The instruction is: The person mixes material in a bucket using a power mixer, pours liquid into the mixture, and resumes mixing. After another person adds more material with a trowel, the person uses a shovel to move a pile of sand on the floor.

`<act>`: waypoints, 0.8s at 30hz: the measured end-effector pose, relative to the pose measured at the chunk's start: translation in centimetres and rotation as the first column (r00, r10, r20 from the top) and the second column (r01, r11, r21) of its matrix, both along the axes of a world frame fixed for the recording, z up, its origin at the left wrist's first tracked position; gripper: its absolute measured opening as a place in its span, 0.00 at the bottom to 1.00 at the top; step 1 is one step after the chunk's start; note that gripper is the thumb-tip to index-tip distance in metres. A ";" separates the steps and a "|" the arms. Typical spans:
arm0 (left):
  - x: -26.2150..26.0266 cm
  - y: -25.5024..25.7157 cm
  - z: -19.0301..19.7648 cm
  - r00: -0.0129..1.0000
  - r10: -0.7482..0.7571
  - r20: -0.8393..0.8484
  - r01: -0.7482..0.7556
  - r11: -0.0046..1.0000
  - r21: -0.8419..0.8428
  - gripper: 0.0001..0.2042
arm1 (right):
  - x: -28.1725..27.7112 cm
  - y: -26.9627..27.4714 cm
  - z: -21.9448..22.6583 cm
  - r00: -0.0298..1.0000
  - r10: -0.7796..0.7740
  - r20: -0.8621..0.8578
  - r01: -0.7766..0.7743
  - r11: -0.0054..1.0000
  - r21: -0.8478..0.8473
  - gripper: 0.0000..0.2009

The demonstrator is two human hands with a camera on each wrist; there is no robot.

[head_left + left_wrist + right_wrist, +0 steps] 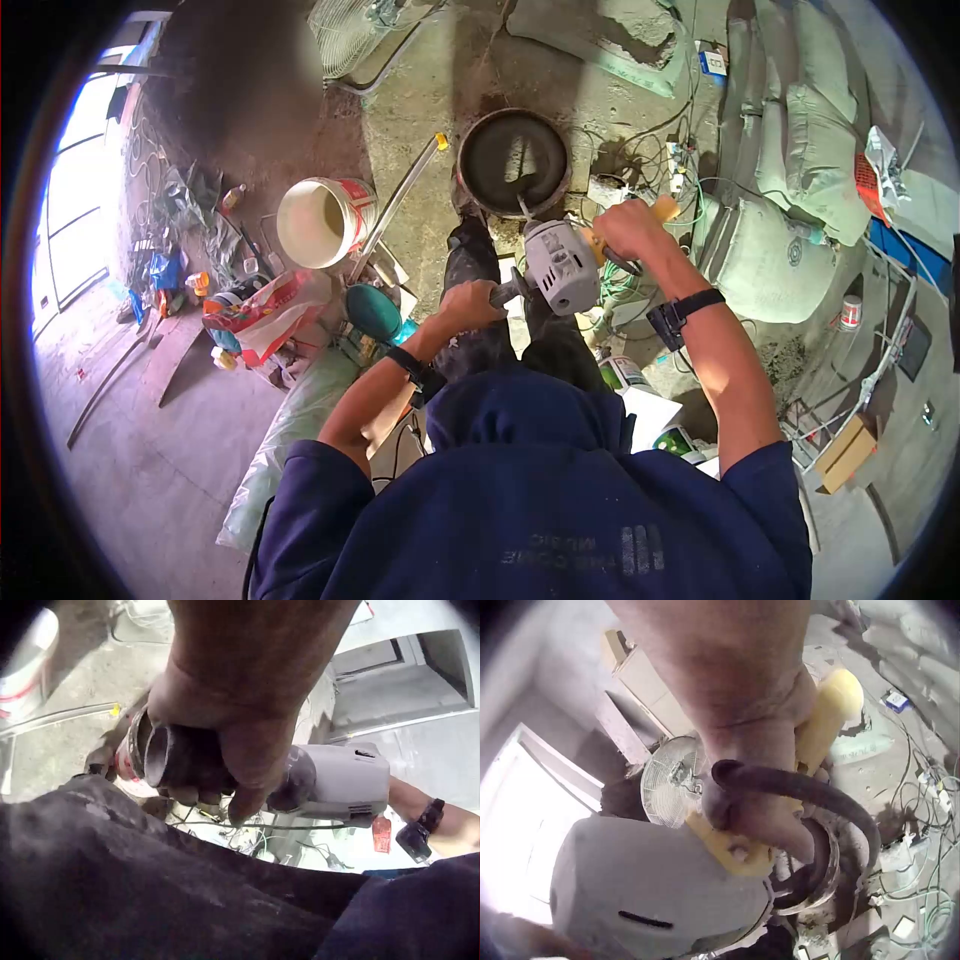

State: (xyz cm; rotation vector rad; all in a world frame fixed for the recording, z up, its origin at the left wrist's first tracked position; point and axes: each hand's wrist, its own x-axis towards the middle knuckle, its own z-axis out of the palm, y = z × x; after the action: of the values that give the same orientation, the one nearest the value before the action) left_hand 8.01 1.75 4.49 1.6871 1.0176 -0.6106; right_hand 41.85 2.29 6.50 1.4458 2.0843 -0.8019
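A grey handheld power mixer (562, 268) is held between both hands, its shaft reaching into a round bucket (463, 178) of dark wet mix. My left hand (470, 305) grips the mixer's dark side handle (196, 756), fingers wrapped round it. On the other side my right hand (630, 230) curls round the yellow rear handle (838, 701). A dark power cord (817, 791) arcs past that hand in the right wrist view. The mixing end of the shaft is hidden in the bucket.
A white bucket (300, 225) and a long metal level (400, 205) lie left of the mix. Stacked sacks (820, 150) line the right, with tangled cables (625, 270) nearby. A fan (350, 35) stands beyond, and a red-and-white bag (280, 315) sits at left.
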 end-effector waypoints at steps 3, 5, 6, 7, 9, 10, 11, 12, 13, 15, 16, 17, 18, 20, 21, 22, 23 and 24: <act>0.1 0.6 -0.2 1.000 0.010 -0.029 -0.009 1.000 0.012 0.22 | 0.1 -0.3 0.2 0.999 -0.046 -0.011 0.046 0.999 0.008 0.05; -0.4 1.3 -0.7 1.000 0.002 -0.018 0.000 0.998 0.059 0.21 | -0.4 -0.2 0.2 0.996 -0.084 -0.013 0.084 0.996 0.010 0.06; -0.5 1.5 -1.0 1.000 -0.014 0.011 0.013 0.994 0.104 0.20 | -0.5 -0.3 0.4 0.993 -0.117 -0.012 0.118 0.993 0.016 0.06; -0.6 1.7 -1.3 0.999 -0.032 0.041 0.026 0.989 0.146 0.19 | -0.6 -0.6 0.6 0.988 -0.153 -0.008 0.153 0.988 0.018 0.06; -0.6 2.3 -1.8 0.997 -0.065 0.041 0.058 0.986 0.156 0.18 | -0.9 -0.8 1.5 0.987 -0.161 0.016 0.161 0.987 0.016 0.06; -0.7 2.7 -2.1 0.995 -0.093 0.029 0.086 0.981 0.174 0.17 | -1.3 -0.6 1.8 0.986 -0.164 0.027 0.164 0.986 0.021 0.06; -0.7 3.1 -2.1 0.996 -0.089 0.030 0.083 0.982 0.170 0.17 | -1.6 -0.5 1.8 0.985 -0.168 0.036 0.167 0.986 0.022 0.07; -0.7 3.6 -2.2 0.994 -0.099 0.049 0.088 0.978 0.190 0.16 | -1.4 -1.1 1.0 0.981 -0.190 0.044 0.188 0.981 0.041 0.06; -0.7 4.0 -2.2 0.991 -0.110 0.070 0.093 0.973 0.212 0.16 | -1.3 -1.5 0.6 0.981 -0.188 0.046 0.187 0.982 0.033 0.06; -0.2 5.1 -2.0 0.992 -0.121 0.039 0.112 0.975 0.191 0.16 | -1.3 -1.8 0.5 0.968 -0.247 0.037 0.241 0.963 0.121 0.06; 0.0 5.6 -1.9 0.991 -0.134 0.006 0.131 0.976 0.173 0.16 | -1.2 -1.8 0.4 0.968 -0.248 0.037 0.242 0.962 0.125 0.06; -0.1 5.5 -2.3 0.991 -0.136 0.005 0.133 0.976 0.174 0.16 | -1.2 -1.7 0.7 0.966 -0.257 0.034 0.251 0.960 0.126 0.06; -0.1 5.3 -2.9 0.990 -0.136 0.039 0.126 0.973 0.193 0.16 | -1.2 -1.6 0.9 0.964 -0.266 0.030 0.260 0.957 0.127 0.06; -0.2 4.9 -3.4 0.987 -0.142 0.073 0.124 0.969 0.212 0.16 | -1.2 -1.6 0.7 0.963 -0.263 0.054 0.256 0.961 0.107 0.06; -0.4 4.6 -3.5 0.984 -0.129 0.119 0.094 0.961 0.261 0.13 | -1.1 -1.5 0.6 0.963 -0.258 0.079 0.251 0.964 0.088 0.06; -0.3 4.5 -3.7 0.978 -0.120 0.169 0.063 0.949 0.308 0.11 | -1.1 -1.8 0.3 0.961 -0.263 0.082 0.256 0.962 0.090 0.06; 0.0 4.9 -3.3 0.977 -0.123 0.173 0.065 0.949 0.307 0.11 | -1.1 -2.4 0.0 0.957 -0.279 0.084 0.268 0.955 0.125 0.06; 0.2 5.3 -2.8 0.983 -0.139 0.119 0.102 0.957 0.273 0.12 | -1.3 -3.2 -0.3 0.953 -0.291 0.083 0.276 0.949 0.154 0.06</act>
State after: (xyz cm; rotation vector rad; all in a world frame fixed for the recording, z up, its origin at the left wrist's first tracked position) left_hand 8.22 7.06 1.66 2.0109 0.9339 -0.4426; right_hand 40.58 -0.86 6.18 1.8550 1.9114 -0.6764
